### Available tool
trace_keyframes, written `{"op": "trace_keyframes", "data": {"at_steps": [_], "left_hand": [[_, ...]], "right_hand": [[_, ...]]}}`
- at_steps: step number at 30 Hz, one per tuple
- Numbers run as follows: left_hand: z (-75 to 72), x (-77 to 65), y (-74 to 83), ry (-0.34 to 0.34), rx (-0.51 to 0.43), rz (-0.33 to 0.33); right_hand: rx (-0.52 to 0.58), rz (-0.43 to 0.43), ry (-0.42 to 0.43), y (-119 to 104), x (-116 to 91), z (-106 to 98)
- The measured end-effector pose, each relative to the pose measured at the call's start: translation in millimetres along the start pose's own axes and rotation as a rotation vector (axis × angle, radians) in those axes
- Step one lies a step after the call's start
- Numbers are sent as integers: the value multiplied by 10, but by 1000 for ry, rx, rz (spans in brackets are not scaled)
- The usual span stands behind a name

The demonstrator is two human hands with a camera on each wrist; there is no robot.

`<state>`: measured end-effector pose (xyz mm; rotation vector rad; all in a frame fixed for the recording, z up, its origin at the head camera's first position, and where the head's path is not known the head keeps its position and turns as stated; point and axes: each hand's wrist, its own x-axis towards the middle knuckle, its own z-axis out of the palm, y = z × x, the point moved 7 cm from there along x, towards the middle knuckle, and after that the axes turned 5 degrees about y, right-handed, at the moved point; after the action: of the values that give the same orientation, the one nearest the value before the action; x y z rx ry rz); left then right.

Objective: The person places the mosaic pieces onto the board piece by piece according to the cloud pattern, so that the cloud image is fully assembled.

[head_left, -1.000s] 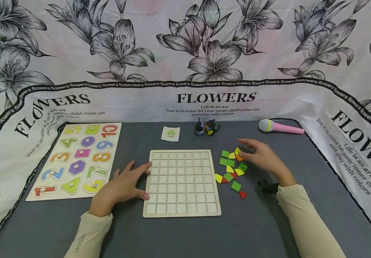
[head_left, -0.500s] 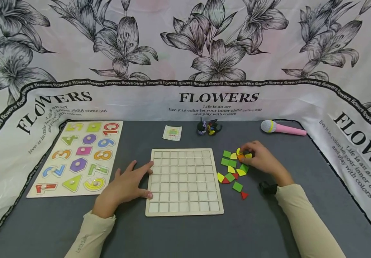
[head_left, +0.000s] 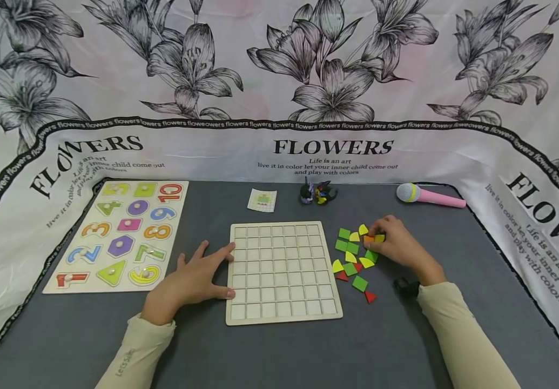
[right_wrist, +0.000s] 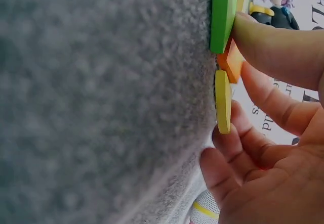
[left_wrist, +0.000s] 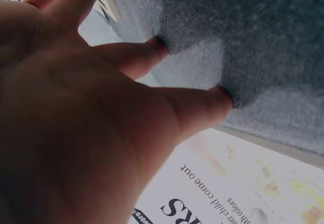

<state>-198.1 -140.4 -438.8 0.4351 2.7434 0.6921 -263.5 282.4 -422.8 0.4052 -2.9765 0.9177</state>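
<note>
A pale wooden grid board [head_left: 283, 273] lies flat in the middle of the table. My left hand [head_left: 189, 282] is spread beside it, with index fingertip and thumb at the board's left edge; other fingertips touch the grey cloth [left_wrist: 253, 42] in the left wrist view. At the board's right, my right hand [head_left: 401, 246] reaches into a loose group of flat green, yellow, red and orange pieces. Its thumb and index finger pinch an orange block [right_wrist: 232, 62]. Right against that block are a green block [right_wrist: 224, 16] and a yellow block [right_wrist: 223, 101].
Left of the board lies a number-and-shape puzzle [head_left: 121, 237]. A small pattern card [head_left: 262, 200], two small dark figurines [head_left: 317, 192] and a pink toy microphone [head_left: 430, 195] sit along the back. Flower-printed cloth [head_left: 337, 156] rises behind the table.
The right hand has come in over the pieces and closed its thumb and index finger about the orange block. The left hand keeps its place at the board; the head view shifts slightly.
</note>
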Motion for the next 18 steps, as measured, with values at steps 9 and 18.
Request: {"op": "trace_keyframes", "data": {"at_steps": [9, 18], "left_hand": [[-66, -26, 8, -17, 2, -1], [-37, -38, -8, -10, -16, 14]], "right_hand": [[-31, 6, 33, -31, 19, 5], [3, 43, 64, -50, -3, -54]]}}
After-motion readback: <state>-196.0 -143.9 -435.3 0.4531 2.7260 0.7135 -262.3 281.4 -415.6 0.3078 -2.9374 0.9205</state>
